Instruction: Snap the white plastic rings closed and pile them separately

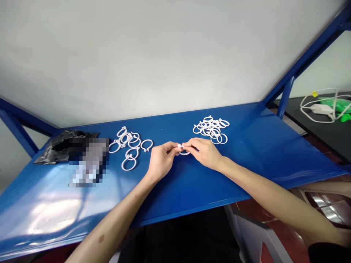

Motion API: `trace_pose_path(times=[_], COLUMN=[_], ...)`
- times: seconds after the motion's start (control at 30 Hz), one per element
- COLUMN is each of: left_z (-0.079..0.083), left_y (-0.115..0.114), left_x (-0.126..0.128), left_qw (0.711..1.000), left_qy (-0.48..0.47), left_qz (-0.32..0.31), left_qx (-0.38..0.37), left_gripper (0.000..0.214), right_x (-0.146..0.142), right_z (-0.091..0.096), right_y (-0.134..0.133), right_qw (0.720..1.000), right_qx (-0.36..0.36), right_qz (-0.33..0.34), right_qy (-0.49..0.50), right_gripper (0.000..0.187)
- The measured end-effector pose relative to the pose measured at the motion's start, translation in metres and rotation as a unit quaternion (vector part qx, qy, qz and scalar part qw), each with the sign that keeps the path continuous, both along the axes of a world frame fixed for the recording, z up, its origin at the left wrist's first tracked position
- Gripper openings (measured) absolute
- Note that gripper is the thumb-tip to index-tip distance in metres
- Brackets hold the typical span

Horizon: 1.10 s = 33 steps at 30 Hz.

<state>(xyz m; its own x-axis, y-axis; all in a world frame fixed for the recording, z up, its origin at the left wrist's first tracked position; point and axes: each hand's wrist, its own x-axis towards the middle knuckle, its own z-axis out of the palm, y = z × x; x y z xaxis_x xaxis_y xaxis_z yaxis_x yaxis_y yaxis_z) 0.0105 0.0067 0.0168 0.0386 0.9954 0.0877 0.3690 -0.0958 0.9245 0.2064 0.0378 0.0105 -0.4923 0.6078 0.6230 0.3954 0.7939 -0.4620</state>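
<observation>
Between my two hands, over the middle of the blue table, is a white plastic ring with small knobbed ends. My left hand pinches it from the left, and my right hand pinches it from the right. The fingertips almost meet at the knobs and partly cover them, so whether the ends are joined is hidden. Several similar rings lie in a loose group to the left; a single ring there shows a gap between its knobs. Another heap of white rings lies beyond my right hand.
The blue table has a raised frame at both sides and a pale wall behind. A black plastic bag and a blurred-out item lie at the left. On a dark table at right are a white cable and green plastic.
</observation>
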Motion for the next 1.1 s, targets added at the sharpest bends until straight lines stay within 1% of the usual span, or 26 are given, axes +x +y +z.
trace_pose_path(times=[0.07,0.2,0.27,0.33,0.37,0.4,0.43,0.47,0.53,0.6,0.67,0.7,0.8,0.9,1.0,1.1], left_z=[-0.003,-0.006,-0.004,0.001,0.004,0.008,0.011,0.014,0.019,0.02,0.019,0.017,0.013,0.01,0.01,0.009], left_y=[-0.002,-0.003,0.0,0.004,0.006,0.008,0.01,0.013,0.016,0.02,0.022,0.023,0.025,0.027,0.028,0.027], left_x=[0.001,0.004,0.003,0.0,-0.004,-0.009,-0.015,-0.022,-0.037,-0.049,-0.056,-0.059,-0.06,-0.059,-0.056,-0.05], left_qw=[0.999,0.993,0.99,0.981,0.971,0.957,0.938,0.914,0.87,0.835,0.814,0.808,0.81,0.827,0.863,0.901], left_qy=[0.037,0.091,0.11,0.159,0.201,0.253,0.311,0.367,0.458,0.528,0.572,0.583,0.584,0.557,0.496,0.412], left_qz=[0.005,-0.013,-0.029,-0.041,-0.034,-0.013,0.028,0.066,0.113,0.114,0.085,0.066,0.021,0.008,-0.001,-0.015], left_qx=[0.027,0.069,0.082,0.105,0.121,0.138,0.152,0.157,0.145,0.103,0.062,0.049,0.048,0.071,0.097,0.133], left_gripper=[0.02,0.016,0.018,0.022,0.024,0.028,0.032,0.036,0.041,0.044,0.043,0.041,0.035,0.037,0.037,0.033], right_x=[0.002,0.003,0.002,0.004,0.007,0.012,0.02,0.029,0.052,0.074,0.091,0.097,0.101,0.098,0.095,0.087], right_z=[-0.001,-0.003,-0.002,0.002,0.006,0.009,0.014,0.018,0.025,0.031,0.035,0.036,0.037,0.037,0.039,0.04], right_y=[0.001,0.002,0.004,0.008,0.011,0.015,0.02,0.026,0.038,0.048,0.056,0.058,0.059,0.057,0.054,0.05], right_qw=[0.999,0.996,0.995,0.996,0.996,0.996,0.994,0.991,0.975,0.95,0.93,0.924,0.915,0.911,0.917,0.932], right_qx=[0.02,0.048,0.049,0.044,0.041,0.037,0.033,0.025,0.001,-0.042,-0.086,-0.102,-0.118,-0.107,-0.081,-0.038], right_qz=[0.012,0.031,0.018,-0.005,-0.019,-0.037,-0.063,-0.096,-0.188,-0.265,-0.29,-0.292,-0.293,-0.305,-0.314,-0.306], right_qy=[-0.021,-0.072,-0.079,-0.075,-0.074,-0.076,-0.082,-0.09,-0.118,-0.161,-0.208,-0.225,-0.251,-0.255,-0.233,-0.19], right_gripper=[0.013,0.015,0.017,0.019,0.019,0.02,0.02,0.02,0.019,0.017,0.018,0.018,0.017,0.017,0.017,0.017])
